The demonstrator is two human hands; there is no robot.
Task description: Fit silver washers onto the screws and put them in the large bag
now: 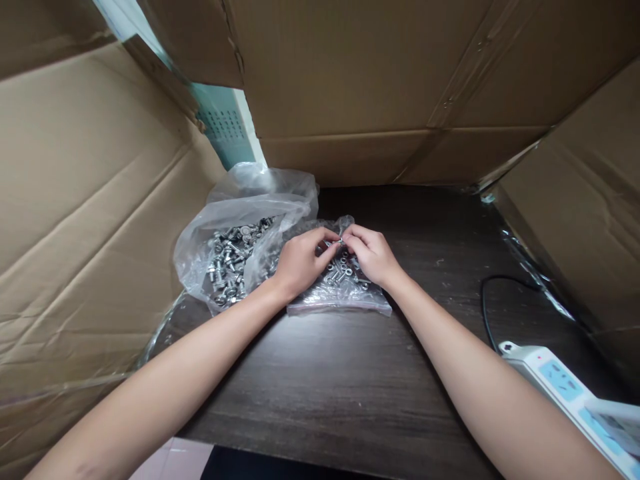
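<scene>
The fingertips of both hands meet over a flat clear plastic bag on the dark table. Between them is a small silver bolt, mostly covered by fingers. My left hand pinches it from the left with thumb and index finger. From the right, my right hand closes its fingers on the same spot; whether it grips the bolt or a small part on it, I cannot tell. Small screws and ring-shaped pieces lie on the flat bag beneath the hands. To the left, an open plastic bag holds many larger bolts.
Cardboard walls surround the dark wooden table at the back and both sides. A white power strip with a black cable lies at the right, close to my right forearm. A pale green surface shows through a gap at the back left.
</scene>
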